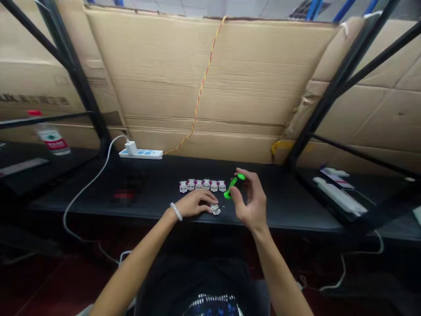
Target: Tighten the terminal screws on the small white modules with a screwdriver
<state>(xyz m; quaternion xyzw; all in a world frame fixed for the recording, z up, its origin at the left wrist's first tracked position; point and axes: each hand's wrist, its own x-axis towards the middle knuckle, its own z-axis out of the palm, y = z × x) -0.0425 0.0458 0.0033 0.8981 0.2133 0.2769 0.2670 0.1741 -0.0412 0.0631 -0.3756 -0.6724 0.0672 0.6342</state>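
My right hand (250, 199) grips a small bright green screwdriver (231, 186) between thumb and fingers. Its thin dark shaft slants down toward a small white part (215, 210) lying near the table's front edge. Whether the tip touches the part is too small to tell. The fingers of my left hand (195, 203) are closed on that part's left side and press it against the black table. Just beyond my hands stands a row of several similar white parts (198, 184) with purple bits along their back edge.
A white power strip (144, 153) with a plugged-in charger (130, 147) lies at the back left, its white cable (86, 181) hanging off the front edge. Cardboard (250, 87) walls the back. Black frame posts (317, 116) flank the black table (296, 206). A bottle (54, 140) stands left.
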